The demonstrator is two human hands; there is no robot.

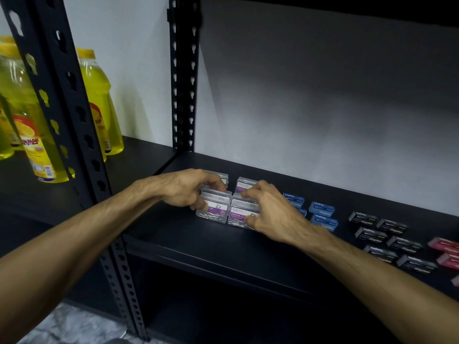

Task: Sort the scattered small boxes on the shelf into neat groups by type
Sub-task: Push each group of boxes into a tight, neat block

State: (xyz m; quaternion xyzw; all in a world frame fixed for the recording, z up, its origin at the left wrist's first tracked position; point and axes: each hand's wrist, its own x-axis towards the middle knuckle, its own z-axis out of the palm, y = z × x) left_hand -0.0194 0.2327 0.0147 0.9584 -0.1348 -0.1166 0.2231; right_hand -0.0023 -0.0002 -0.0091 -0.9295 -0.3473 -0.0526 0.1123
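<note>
While both hands, left hand [185, 188] and right hand [267, 207], curl their fingers around the clear boxes [215, 209], we square this group; next, we judge, the blue boxes [321, 209] beside it need tidying.

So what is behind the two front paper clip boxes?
Behind the front paper clip boxes stand two more clear paper clip boxes, forming a second row. The hands cover much of them, so anything further behind cannot be seen.

Clear paper-clip boxes [215, 211], purple/white labels, 4 upright in a 2x2 block, left part of black shelf [198, 234]. Blue staple boxes [321, 209] lie flat just right of them. Black staple boxes [371, 235] in 2 rows further right. Pink boxes [445, 244] at right edge.
</note>
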